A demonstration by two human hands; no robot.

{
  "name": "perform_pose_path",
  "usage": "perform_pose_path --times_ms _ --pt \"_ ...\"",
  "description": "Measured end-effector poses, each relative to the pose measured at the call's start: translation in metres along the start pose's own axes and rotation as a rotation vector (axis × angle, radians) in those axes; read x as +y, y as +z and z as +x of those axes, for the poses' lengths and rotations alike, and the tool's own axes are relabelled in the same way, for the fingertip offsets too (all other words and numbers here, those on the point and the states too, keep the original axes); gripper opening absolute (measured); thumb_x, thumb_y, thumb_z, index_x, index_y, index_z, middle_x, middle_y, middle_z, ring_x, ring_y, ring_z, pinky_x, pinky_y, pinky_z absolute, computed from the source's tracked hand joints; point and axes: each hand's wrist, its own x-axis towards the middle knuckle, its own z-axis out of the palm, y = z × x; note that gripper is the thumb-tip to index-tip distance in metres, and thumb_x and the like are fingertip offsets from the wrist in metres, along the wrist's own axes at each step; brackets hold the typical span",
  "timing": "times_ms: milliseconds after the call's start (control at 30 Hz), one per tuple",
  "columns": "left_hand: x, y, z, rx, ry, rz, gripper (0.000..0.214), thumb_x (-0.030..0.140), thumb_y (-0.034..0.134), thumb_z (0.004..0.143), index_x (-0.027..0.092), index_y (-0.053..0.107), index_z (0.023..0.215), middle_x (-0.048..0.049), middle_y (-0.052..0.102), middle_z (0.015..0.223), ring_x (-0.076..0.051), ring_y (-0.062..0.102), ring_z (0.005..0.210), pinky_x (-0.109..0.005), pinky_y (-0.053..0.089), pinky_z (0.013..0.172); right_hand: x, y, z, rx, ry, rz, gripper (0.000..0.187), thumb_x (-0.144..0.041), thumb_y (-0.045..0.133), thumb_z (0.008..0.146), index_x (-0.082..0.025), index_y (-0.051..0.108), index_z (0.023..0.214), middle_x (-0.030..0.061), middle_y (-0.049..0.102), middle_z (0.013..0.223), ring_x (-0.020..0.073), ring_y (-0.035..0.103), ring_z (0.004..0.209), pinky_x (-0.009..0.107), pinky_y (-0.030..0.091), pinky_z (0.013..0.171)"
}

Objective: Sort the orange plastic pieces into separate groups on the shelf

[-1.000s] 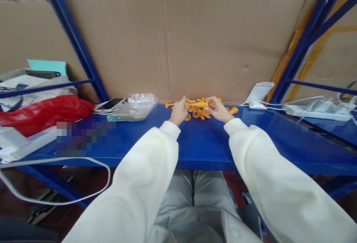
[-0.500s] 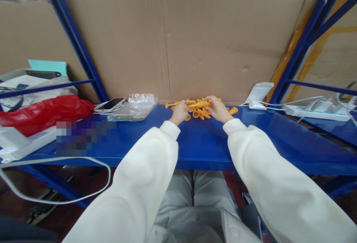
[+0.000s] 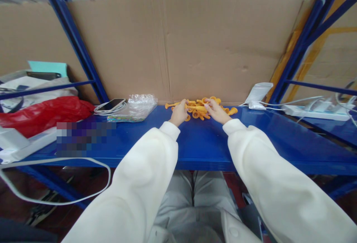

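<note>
A pile of small orange plastic trumpet-shaped pieces, with flared round ends, lies on the blue shelf against the cardboard. On the pile's left side, my left hand has its fingers closed on one orange piece, which points toward the right. From the right, my right hand pinches an orange piece at the top of the pile between thumb and fingers. The fingertips partly cover the pieces they hold. More flared ends show behind and to the right of my right hand.
A clear plastic bag, a phone with a white cable and a red bag sit to the left. On the right are a white charger and a power strip. Cardboard stands behind the blue shelf.
My right hand's fingers have drawn lower and closer together, uncovering flared orange ends behind them. The long orange piece between my hands has dropped closer to the pile. My left hand has barely moved.
</note>
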Motion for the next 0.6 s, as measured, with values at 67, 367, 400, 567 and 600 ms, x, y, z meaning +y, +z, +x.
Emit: perform_pose_path --times_ms 67,367,400,567,600 --pt "0.0 0.0 0.0 0.003 0.008 0.001 0.032 0.008 0.06 0.087 0.022 0.063 0.115 -0.0062 0.076 0.112 -0.024 0.071 0.111 -0.038 0.053 0.101 0.004 0.001 0.001 -0.012 0.021 0.009 0.05 -0.058 0.05 0.096 -0.024 0.052 0.132 0.0107 0.063 0.111 0.0237 0.069 0.089 0.044 0.061 0.081" --pt "0.003 -0.003 -0.002 -0.016 0.035 0.017 0.041 0.006 0.059 0.087 0.019 0.065 0.125 -0.0112 0.073 0.126 -0.026 0.067 0.122 -0.038 0.05 0.108 -0.006 -0.002 -0.004 -0.084 0.048 -0.146 0.038 -0.029 0.074 0.083 -0.018 0.064 0.118 0.0129 0.071 0.114 0.0243 0.07 0.099 0.046 0.056 0.096" --pt "0.004 -0.004 -0.002 -0.016 0.04 0.013 0.041 0.006 0.059 0.088 0.019 0.066 0.126 -0.0117 0.072 0.128 -0.026 0.067 0.123 -0.038 0.049 0.109 -0.008 -0.002 -0.004 -0.089 0.047 -0.176 0.034 -0.026 0.074 0.082 -0.017 0.066 0.114 0.0129 0.072 0.112 0.024 0.071 0.099 0.045 0.056 0.096" --pt "0.005 -0.004 -0.002 -0.036 0.07 0.027 0.041 0.006 0.059 0.088 0.019 0.068 0.126 -0.0103 0.071 0.131 -0.024 0.065 0.126 -0.036 0.046 0.113 -0.012 -0.003 -0.003 -0.102 -0.022 -0.335 0.017 -0.019 0.073 0.079 -0.019 0.071 0.096 0.0079 0.077 0.101 0.0239 0.072 0.095 0.042 0.057 0.093" --pt "0.005 -0.004 -0.002 -0.04 0.076 0.031 0.041 0.007 0.059 0.089 0.019 0.068 0.126 -0.0102 0.072 0.13 -0.023 0.065 0.126 -0.035 0.046 0.113 -0.012 -0.004 -0.003 -0.1 -0.033 -0.363 0.017 -0.018 0.072 0.078 -0.02 0.071 0.095 0.007 0.077 0.1 0.0237 0.072 0.093 0.041 0.058 0.091"
